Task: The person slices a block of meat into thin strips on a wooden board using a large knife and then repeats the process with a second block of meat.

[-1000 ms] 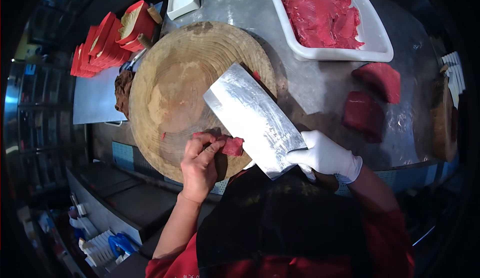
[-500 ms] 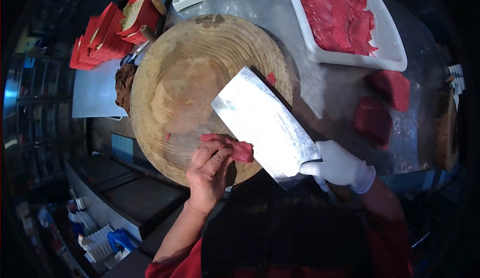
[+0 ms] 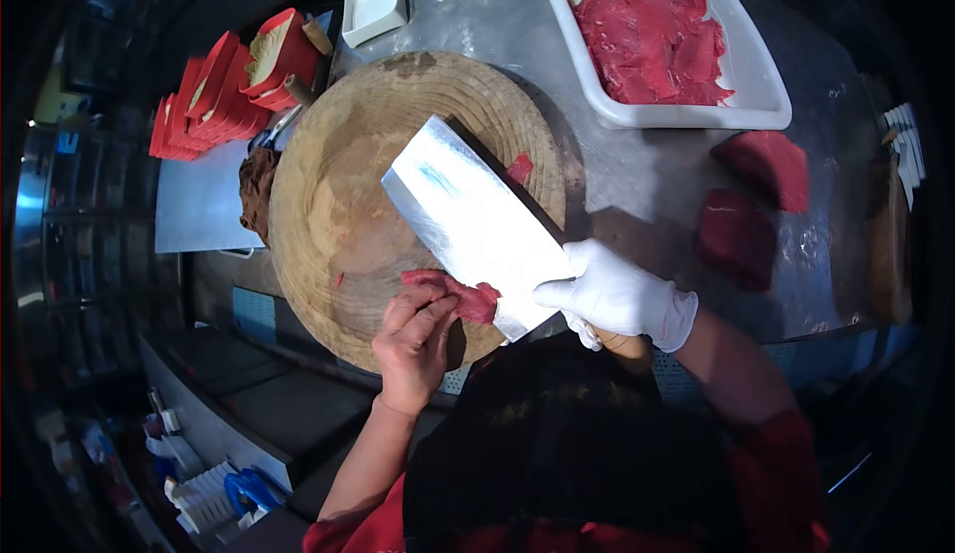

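My bare left hand (image 3: pixel 413 339) pinches a piece of red meat (image 3: pixel 476 301) at the near side of a round wooden chopping block (image 3: pixel 308 175). In its white glove, my right hand (image 3: pixel 627 294) grips the wooden handle of a cleaver (image 3: pixel 477 220). The broad, shiny blade lies slanted over the right part of the block, its lower edge right beside the meat. A small meat scrap (image 3: pixel 519 167) rests on the block past the blade's upper edge, and a tinier bit (image 3: pixel 339 278) lies left of my left hand.
A white tub (image 3: pixel 686 117) of sliced red meat stands at the back right. Two meat chunks (image 3: pixel 736 240) lie on the metal table (image 3: pixel 637 170) below it. Red containers (image 3: pixel 214 95), a brown cloth (image 3: pixel 257 190) and a small white dish (image 3: pixel 374 8) sit at left and back.
My right hand and the cleaver have moved left and slightly away from me, bringing the blade farther over the block. My left hand keeps its pinch on the meat.
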Available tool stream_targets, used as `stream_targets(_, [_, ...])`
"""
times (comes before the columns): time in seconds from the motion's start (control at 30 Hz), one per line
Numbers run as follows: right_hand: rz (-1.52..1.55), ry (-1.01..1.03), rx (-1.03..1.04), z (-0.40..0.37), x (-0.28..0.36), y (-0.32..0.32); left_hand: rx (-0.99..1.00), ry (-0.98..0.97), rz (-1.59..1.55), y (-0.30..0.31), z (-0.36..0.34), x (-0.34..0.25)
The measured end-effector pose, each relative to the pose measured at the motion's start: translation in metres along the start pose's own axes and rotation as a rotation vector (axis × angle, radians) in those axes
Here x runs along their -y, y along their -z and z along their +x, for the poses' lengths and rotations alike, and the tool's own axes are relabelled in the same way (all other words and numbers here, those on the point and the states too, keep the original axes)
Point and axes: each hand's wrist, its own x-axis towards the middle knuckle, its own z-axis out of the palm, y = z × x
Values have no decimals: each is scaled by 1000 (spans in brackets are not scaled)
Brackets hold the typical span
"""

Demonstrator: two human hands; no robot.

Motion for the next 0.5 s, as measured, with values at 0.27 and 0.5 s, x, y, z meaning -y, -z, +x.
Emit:
stream_targets(0.27, [-231,-127,121,-38,-14,30,-20,156,1,4,-2,-4])
stream_targets(0.5, [-49,-78,87,-4,-2,6,-31,83,32,2,0,-4])
